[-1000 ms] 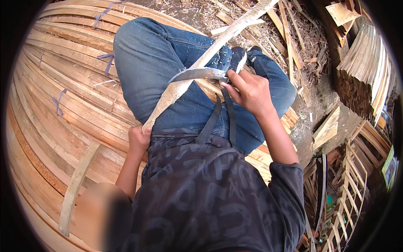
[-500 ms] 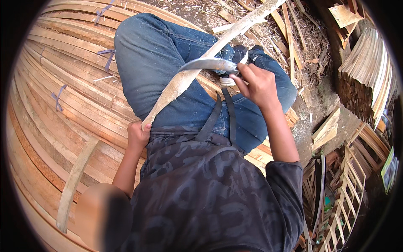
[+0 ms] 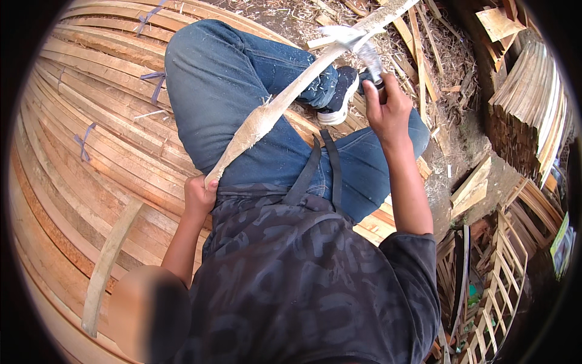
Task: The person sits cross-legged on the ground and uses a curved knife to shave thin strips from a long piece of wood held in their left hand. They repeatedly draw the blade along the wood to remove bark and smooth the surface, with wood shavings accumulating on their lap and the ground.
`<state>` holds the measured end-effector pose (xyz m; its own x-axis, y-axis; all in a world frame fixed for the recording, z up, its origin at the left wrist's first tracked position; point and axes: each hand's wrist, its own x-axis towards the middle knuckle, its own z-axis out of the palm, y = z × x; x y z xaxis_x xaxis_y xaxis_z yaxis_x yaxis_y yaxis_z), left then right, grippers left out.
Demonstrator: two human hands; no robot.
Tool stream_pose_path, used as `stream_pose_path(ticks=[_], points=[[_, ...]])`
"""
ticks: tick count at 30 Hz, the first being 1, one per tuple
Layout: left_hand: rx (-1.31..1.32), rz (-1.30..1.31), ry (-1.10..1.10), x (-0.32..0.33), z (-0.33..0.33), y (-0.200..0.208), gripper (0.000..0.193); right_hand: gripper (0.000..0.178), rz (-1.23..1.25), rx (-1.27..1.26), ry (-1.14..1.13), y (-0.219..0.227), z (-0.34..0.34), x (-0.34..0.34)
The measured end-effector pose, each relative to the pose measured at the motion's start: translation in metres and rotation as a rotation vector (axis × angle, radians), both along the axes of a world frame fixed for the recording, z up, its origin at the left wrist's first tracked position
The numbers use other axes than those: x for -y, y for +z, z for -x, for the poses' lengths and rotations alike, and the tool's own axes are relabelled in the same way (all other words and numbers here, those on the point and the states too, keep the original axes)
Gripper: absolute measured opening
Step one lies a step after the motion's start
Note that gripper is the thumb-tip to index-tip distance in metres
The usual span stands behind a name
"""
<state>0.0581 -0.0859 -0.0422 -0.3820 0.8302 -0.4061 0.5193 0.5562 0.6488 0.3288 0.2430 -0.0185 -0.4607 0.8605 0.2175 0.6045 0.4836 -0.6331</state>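
Note:
A long, pale piece of wood (image 3: 257, 124) slants from beside my left hip over my thigh to the upper right, past the frame's edge. Its surface is rough, with raised fibres on a thicker bulge. My left hand (image 3: 200, 194) is closed round its near end. In my right hand (image 3: 390, 115) is the dark handle of a curved knife (image 3: 368, 56). Motion blurs the bright blade, which crosses the far part of the wood; whether it touches there I cannot tell.
Long planks (image 3: 139, 209) lie beneath me and to my left, some bound with purple ties (image 3: 85, 142). A loose curved stick (image 3: 109, 267) rests on them. At right stand a stack of thin boards (image 3: 527, 100) and a slatted wooden frame (image 3: 497, 285). Shavings (image 3: 260, 13) litter the ground.
My right hand has moved up and slightly right, carrying the knife away from me along the wood. The blade has swung farther up. My left hand and the wood stay nearly still.

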Motion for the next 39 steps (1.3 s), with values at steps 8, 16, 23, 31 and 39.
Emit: stream_pose_path(ticks=[8,16,23,31,39], points=[[-0.022,-0.032,-0.029,0.005,0.003,-0.003,0.079,0.022,0.061,-0.018,-0.114,-0.022,-0.005,-0.01],[-0.014,0.036,-0.032,0.001,0.004,0.002,0.08,0.024,0.049,0.022,-0.081,-0.016,-0.005,-0.015],[0.045,0.054,0.008,0.006,0.005,-0.003,0.081,0.02,-0.016,0.103,0.204,-0.006,-0.002,-0.024],[-0.031,0.025,-0.021,0.005,0.006,-0.002,0.082,0.019,-0.099,0.135,-0.036,0.002,-0.006,-0.032],[-0.035,0.003,-0.036,0.007,0.005,-0.002,0.08,0.02,0.023,0.103,-0.146,0.01,-0.002,-0.015]])
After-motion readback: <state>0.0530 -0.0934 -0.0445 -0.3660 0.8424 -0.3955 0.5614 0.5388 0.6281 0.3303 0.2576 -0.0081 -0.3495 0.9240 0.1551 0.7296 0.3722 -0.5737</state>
